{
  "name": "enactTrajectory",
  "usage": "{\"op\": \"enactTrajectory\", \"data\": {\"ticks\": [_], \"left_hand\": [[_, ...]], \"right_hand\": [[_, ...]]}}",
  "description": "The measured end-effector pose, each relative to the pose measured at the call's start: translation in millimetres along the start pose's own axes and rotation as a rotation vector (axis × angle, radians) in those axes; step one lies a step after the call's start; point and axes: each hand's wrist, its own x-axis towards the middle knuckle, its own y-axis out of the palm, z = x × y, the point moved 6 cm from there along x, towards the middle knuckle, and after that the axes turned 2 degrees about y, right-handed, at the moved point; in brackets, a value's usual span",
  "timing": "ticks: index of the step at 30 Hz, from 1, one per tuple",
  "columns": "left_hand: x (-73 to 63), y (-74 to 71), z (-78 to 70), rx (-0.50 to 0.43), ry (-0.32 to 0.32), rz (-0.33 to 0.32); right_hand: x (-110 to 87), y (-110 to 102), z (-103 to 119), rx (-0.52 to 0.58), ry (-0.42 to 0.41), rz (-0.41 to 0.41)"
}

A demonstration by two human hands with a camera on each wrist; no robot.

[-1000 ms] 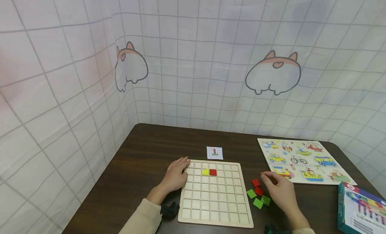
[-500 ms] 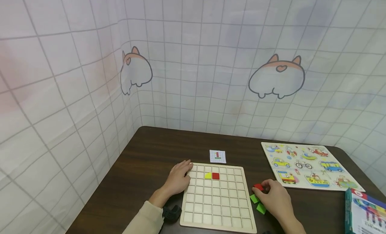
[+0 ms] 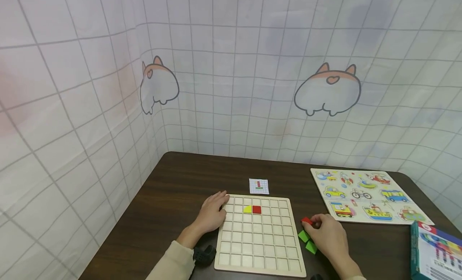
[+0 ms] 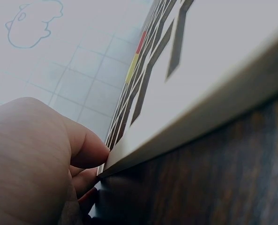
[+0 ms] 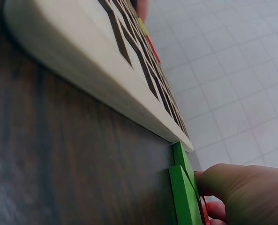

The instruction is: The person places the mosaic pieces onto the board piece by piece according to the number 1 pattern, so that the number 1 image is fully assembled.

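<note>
A pale wooden grid board (image 3: 260, 268) lies on the dark table. On its second row sit a yellow tile (image 3: 247, 209) and a red tile (image 3: 256, 210), side by side. My left hand (image 3: 210, 216) rests at the board's upper left edge, its thumb (image 4: 94, 149) touching the rim. Off the board's right side, my right hand (image 3: 330, 234) pinches a loose red tile (image 3: 306, 220) between thumb and fingers. Green tiles (image 3: 311, 247) lie just below those fingertips; in the right wrist view a green tile (image 5: 184, 197) stands close to the thumb. The hand hides other tiles beneath it.
A small printed card (image 3: 258, 186) with a coloured grid pattern lies beyond the board. At the right are a picture puzzle board (image 3: 371, 197) of vehicles and a colourful box (image 3: 436, 252). A grid-patterned curtain (image 3: 231, 91) hangs behind the table.
My right hand has come down and left onto the loose tiles, and its fingers have closed on a red one. My left hand has stayed at the board's edge.
</note>
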Motion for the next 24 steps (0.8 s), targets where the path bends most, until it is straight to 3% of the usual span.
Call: {"op": "enactTrajectory", "data": {"ticks": [13, 24], "left_hand": [[0.0, -0.4, -0.3, 0.015, -0.011, 0.004], [-0.5, -1.6, -0.9, 0.02, -0.014, -0.003]], "right_hand": [[0.0, -2, 0, 0.066, 0.028, -0.114], [-0.3, -2, 10, 0.1, -0.114, -0.188]]}}
